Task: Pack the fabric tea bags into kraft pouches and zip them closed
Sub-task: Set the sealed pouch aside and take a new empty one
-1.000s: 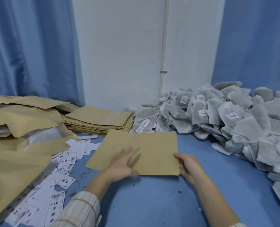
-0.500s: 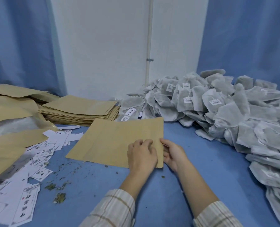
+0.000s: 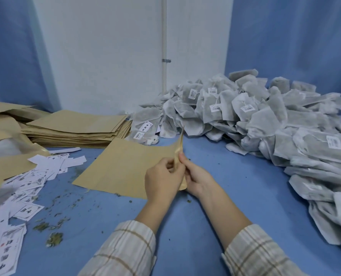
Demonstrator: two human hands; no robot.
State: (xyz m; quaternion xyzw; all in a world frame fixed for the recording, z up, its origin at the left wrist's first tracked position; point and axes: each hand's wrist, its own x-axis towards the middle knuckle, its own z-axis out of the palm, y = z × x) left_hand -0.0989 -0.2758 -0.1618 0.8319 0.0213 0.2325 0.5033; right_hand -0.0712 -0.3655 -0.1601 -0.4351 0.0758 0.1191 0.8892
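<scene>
- A flat kraft pouch [image 3: 125,166] lay on the blue table [image 3: 235,186], in the middle, close to the person.
- Its right edge was lifted up off the table. The rest of it lay flat.
- The left hand [image 3: 162,179] pinched that lifted edge from the left side, with its fingers curled on the paper.
- The right hand [image 3: 196,179] pinched the same edge from the right side. Its fingers [image 3: 182,157] pressed on the paper too.
- The two hands were just beside each other, with the thin edge between them.
- A big pile of grey fabric tea bags [image 3: 265,124] sat on the right side of the table, well apart from the hands. Some bags had small white tags.
- A neat stack of empty kraft pouches [image 3: 80,130] sat at the back left, near the wall.
- Little white paper labels [image 3: 36,176] lay spread out on the left.
- Bits of loose tea [image 3: 54,239] were scattered on the table by the labels.
- Both sleeves [image 3: 125,251] were checked, pale with brown lines.
</scene>
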